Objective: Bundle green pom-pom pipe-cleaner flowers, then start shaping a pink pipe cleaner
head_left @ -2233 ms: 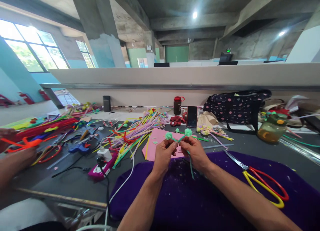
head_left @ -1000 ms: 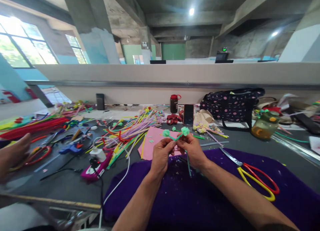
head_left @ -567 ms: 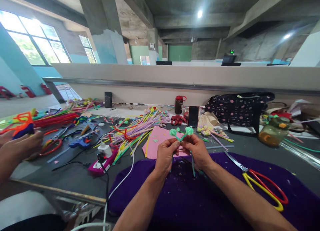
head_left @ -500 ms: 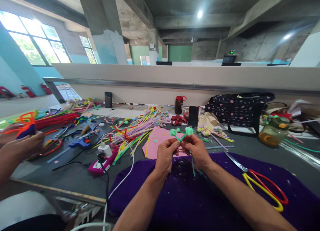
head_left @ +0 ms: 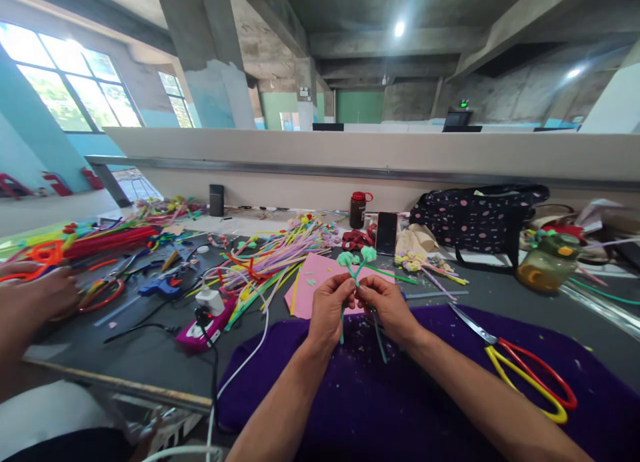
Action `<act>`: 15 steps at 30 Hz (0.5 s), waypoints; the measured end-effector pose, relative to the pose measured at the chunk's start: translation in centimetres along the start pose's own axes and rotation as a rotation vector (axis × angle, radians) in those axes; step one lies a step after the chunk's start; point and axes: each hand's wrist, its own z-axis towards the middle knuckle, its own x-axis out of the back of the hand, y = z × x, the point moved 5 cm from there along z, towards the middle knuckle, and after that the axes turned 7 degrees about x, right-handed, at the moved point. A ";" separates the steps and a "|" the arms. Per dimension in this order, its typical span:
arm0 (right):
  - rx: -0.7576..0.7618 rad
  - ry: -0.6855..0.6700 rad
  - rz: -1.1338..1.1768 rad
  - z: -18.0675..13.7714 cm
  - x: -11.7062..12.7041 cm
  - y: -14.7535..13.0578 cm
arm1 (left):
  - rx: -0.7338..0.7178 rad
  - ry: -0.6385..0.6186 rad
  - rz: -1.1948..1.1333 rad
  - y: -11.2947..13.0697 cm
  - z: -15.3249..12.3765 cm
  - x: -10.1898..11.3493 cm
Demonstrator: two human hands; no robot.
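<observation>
Far left of the frame, a co-worker's hand [head_left: 37, 295] rests low on the grey table [head_left: 150, 355], with an orange pipe cleaner [head_left: 43, 253] curled just above it. Beside that, a bundle of red pipe cleaners [head_left: 107, 239] lies flat, and a blue glue gun [head_left: 161, 287] sits among the clutter. Moving in, a white plug [head_left: 210, 302] stands in a pink power strip [head_left: 200, 329], its cable trailing down toward the lower edge. Behind it, a big loose pile of pipe cleaners [head_left: 273, 254] fans out in pastel colours, touching a pink sheet [head_left: 313, 282].

Now centre frame: the left hand [head_left: 327, 312] and the right hand [head_left: 390, 309] are up together over the purple cloth [head_left: 380, 395], fingertips almost meeting. Both are pinched tight on the green stems [head_left: 368, 254]. The left thumb and forefinger are clamped on one stem, and the right-hand fingers are closed on the other. Two fluffy green heads stick up just above the knuckles, side by side, and the tails hang down below the hands over the cloth.

Behind, upper centre, a bottle [head_left: 357, 210] with a red cap stands next to an upright phone [head_left: 386, 233]. Right of them lies a dark spotted bag [head_left: 475, 215]. Lower right, scissors [head_left: 530, 375] with red and yellow handles lie on the cloth, blades together. Further right, an amber jar [head_left: 547, 265] stands on the table.
</observation>
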 end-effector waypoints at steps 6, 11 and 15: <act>0.019 -0.001 -0.004 0.0 0.0 0.0 | 0.037 -0.001 -0.010 0.2 -0.1 0.0; 0.020 0.017 -0.017 0.0 0.2 0.2 | 0.081 0.013 0.011 0.2 -0.1 0.1; 0.023 0.016 -0.026 0.0 0.2 0.1 | 0.079 -0.007 0.018 0.1 0.0 0.1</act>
